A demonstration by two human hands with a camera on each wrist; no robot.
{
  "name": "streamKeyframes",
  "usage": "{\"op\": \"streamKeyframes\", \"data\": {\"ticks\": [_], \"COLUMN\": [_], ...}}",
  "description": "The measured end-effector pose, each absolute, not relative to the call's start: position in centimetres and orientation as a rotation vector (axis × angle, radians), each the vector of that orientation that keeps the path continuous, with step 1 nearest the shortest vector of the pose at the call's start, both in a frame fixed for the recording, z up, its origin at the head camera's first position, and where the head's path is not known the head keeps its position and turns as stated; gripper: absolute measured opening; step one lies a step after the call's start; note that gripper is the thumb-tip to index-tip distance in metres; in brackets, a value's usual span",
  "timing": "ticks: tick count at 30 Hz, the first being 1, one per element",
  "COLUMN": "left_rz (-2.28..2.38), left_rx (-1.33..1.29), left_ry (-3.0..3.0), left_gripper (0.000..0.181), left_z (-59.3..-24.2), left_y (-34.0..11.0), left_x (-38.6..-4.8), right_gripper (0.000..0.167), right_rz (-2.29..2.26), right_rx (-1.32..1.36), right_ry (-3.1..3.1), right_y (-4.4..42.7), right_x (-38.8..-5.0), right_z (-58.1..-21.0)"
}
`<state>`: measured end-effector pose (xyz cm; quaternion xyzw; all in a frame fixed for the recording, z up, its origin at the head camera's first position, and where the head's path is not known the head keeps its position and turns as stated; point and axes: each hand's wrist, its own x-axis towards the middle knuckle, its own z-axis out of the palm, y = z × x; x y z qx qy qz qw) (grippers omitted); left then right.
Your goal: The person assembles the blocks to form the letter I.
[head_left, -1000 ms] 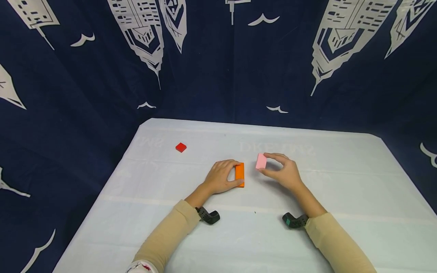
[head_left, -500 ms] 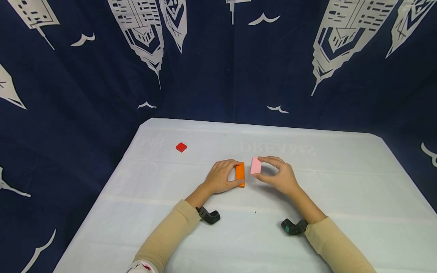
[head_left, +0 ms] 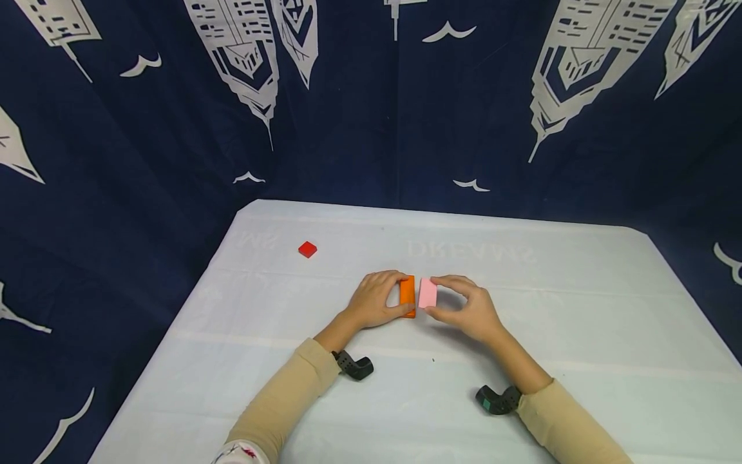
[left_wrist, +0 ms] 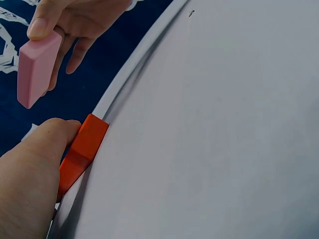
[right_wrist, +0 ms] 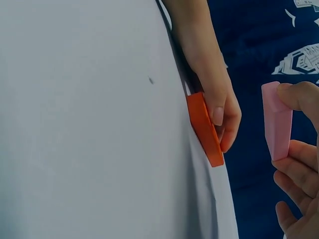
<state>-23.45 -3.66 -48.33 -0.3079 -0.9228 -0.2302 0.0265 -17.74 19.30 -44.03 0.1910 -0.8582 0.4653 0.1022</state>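
An orange block rests on the table, pinched at its two ends by the left hand. Just to its right, the right hand pinches a pink block between thumb and fingers. In the right wrist view the pink block is held above the table and apart from the orange block. The left wrist view shows the pink block beyond the orange block, with a gap between them.
A red block lies near the back left of the white table. A dark blue cloth with white building and bird prints hangs behind the table. A tiny dark speck is on the tabletop in front of the hands.
The right hand has carried the pink block left and toward the near side, closer to the orange block. The left hand and the orange block have stayed in place.
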Motion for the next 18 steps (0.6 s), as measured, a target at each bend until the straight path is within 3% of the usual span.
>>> {"op": "streamKeyframes", "data": {"ticks": [18], "left_rz": [-0.688], "left_rx": [-0.982], "left_ry": [-2.812], "left_gripper": [0.058], "left_z": [-48.3], "left_y": [-3.8], "left_x": [-23.4], "right_gripper": [0.055], "right_rz": [1.335], "right_rx": [0.710], "right_ry": [-2.533], "right_y": [18.4], "right_x": [-15.7], "right_z": [-45.4]}}
